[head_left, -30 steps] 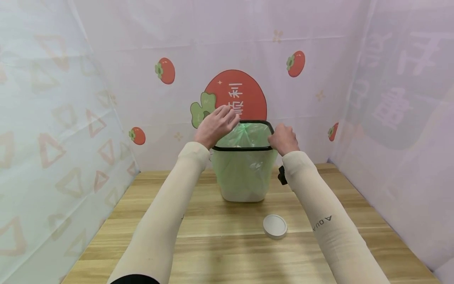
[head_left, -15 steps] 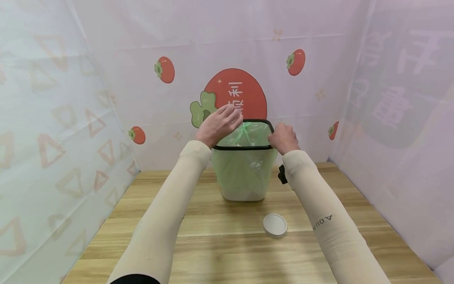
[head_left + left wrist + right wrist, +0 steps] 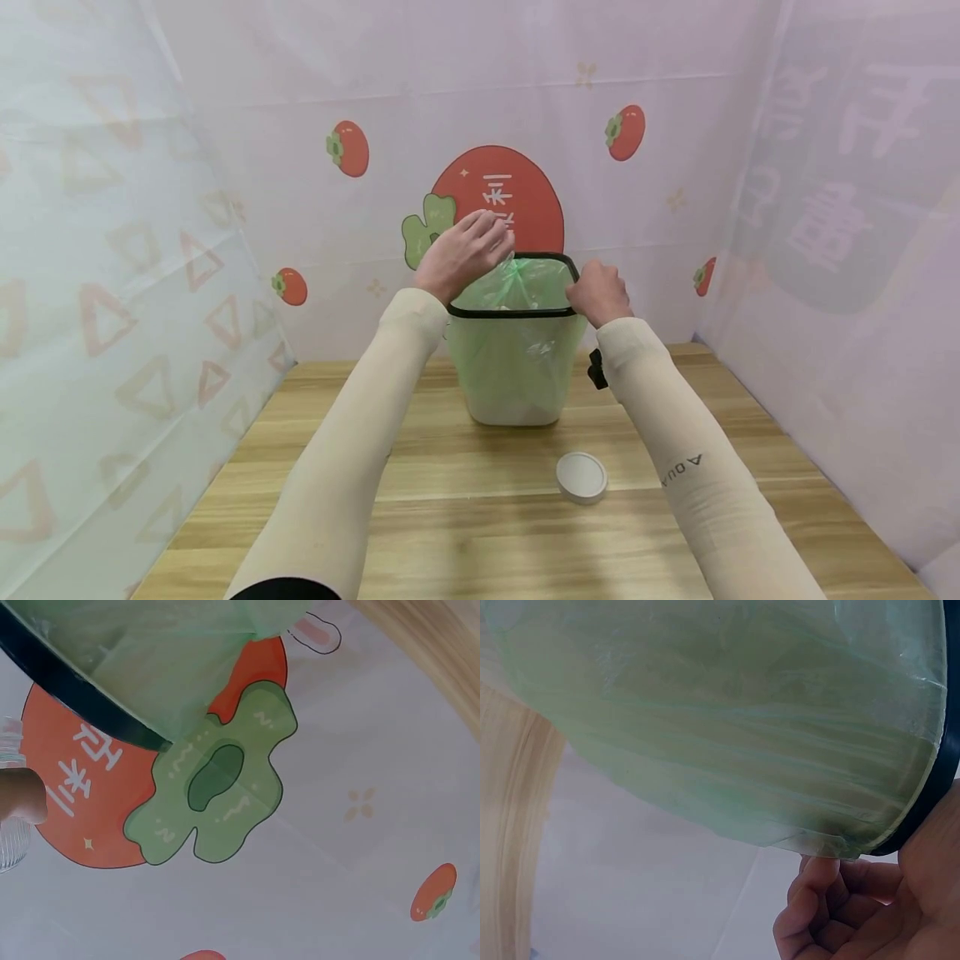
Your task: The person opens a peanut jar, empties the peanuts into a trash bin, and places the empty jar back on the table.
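Note:
A trash can (image 3: pixel 513 367) lined with a thin green plastic bag (image 3: pixel 727 727) stands upright at the back of the table. Its black rim (image 3: pixel 517 314) clamps the bag around the mouth. My left hand (image 3: pixel 467 254) is above the left side of the mouth and holds a clear, ridged plastic container (image 3: pixel 12 846). Most of that container is hidden behind the hand or cut off by the frame. My right hand (image 3: pixel 600 293) grips the right side of the rim, its fingers curled under the bag's overhanging edge. What lies inside the can is mostly hidden.
A round white lid (image 3: pixel 582 477) lies on the wooden table (image 3: pixel 465 542) in front of the can. A patterned cloth wall (image 3: pixel 675 192) rises close behind, with cloth on both sides. A small black object (image 3: pixel 597 369) shows beside the right sleeve.
My left hand has shifted slightly right and up over the can's mouth, and its wrist has turned a little. The right hand keeps its place on the rim. The lid stays put.

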A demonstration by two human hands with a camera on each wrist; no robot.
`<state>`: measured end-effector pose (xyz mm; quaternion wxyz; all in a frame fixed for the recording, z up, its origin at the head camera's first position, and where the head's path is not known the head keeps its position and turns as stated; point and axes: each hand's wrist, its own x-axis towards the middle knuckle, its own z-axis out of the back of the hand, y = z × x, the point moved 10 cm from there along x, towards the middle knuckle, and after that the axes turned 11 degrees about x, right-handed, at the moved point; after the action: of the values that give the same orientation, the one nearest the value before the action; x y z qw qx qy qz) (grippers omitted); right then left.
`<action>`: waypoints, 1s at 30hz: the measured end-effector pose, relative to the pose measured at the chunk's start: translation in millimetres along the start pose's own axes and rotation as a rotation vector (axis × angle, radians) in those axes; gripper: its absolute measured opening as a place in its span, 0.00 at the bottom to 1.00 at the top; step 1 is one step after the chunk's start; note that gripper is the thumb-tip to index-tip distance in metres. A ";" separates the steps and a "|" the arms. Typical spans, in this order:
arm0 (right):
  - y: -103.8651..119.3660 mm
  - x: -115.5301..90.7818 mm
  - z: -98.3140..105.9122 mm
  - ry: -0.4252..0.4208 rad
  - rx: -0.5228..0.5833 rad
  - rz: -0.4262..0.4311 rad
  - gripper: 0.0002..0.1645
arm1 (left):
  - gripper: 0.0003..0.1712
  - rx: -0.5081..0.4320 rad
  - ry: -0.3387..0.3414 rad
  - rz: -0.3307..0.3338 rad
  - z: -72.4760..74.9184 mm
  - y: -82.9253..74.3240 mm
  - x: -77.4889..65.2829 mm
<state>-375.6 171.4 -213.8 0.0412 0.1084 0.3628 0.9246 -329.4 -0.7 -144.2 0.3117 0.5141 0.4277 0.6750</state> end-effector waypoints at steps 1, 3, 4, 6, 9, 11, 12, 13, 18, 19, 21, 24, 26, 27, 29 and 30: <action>0.0 0.0 0.4 -0.003 -0.001 -0.001 0.15 | 0.21 0.003 -0.006 -0.002 0.8 -0.5 0.8; -0.3 -0.1 0.4 -0.005 0.000 -0.002 0.15 | 0.20 0.002 -0.021 -0.018 2.4 -4.6 1.6; -0.5 -0.2 0.3 -0.004 0.002 -0.002 0.15 | 0.19 -0.001 -0.029 -0.033 3.1 -8.1 1.3; -1.6 -0.4 -0.7 0.002 0.006 -0.004 0.15 | 0.18 -0.007 -0.041 -0.065 3.7 -16.1 -0.1; -3.3 -1.1 -3.4 0.014 0.017 -0.009 0.16 | 0.17 -0.007 -0.043 -0.096 3.6 -24.4 -2.7; -4.3 -1.4 -5.3 0.023 0.022 -0.012 0.17 | 0.18 -0.009 -0.033 -0.095 3.2 -24.4 -3.0; -4.2 -1.6 -5.6 0.024 0.022 -0.008 0.17 | 0.18 -0.009 -0.026 -0.089 3.2 -22.7 -2.5; -4.3 -1.7 -5.2 0.019 0.020 -0.008 0.17 | 0.18 -0.008 -0.022 -0.079 3.3 -20.0 -1.4; -2.7 -1.6 -1.9 0.008 0.009 0.000 0.16 | 0.20 -0.010 -0.013 -0.015 5.5 -3.6 5.4; -2.4 -1.2 -1.4 0.006 0.008 0.000 0.16 | 0.19 -0.008 -0.014 -0.011 5.5 -2.5 6.3; -1.0 -0.8 -0.6 0.002 0.004 0.006 0.17 | 0.20 -0.013 -0.014 -0.025 5.7 -4.4 6.4; -0.1 -0.3 -0.2 -0.004 0.002 0.006 0.17 | 0.19 -0.020 -0.015 -0.074 5.2 -14.5 4.4; -0.4 -0.2 -0.1 -0.001 0.005 0.003 0.17 | 0.20 -0.022 -0.018 -0.096 5.2 -20.5 3.5; -0.8 -0.1 0.0 0.001 0.007 0.001 0.17 | 0.19 -0.023 -0.020 -0.095 5.2 -22.1 3.4; -1.7 -0.2 0.0 0.006 0.013 -0.004 0.17 | 0.19 -0.030 -0.025 -0.076 5.6 -21.5 4.2; -2.2 -0.2 0.1 0.008 0.014 -0.005 0.17 | 0.18 -0.036 -0.028 -0.059 5.9 -19.8 5.0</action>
<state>-375.4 173.0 -215.2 0.0413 0.1040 0.3698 0.9223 -325.5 13.8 -159.2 0.3467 0.5049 0.4262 0.6657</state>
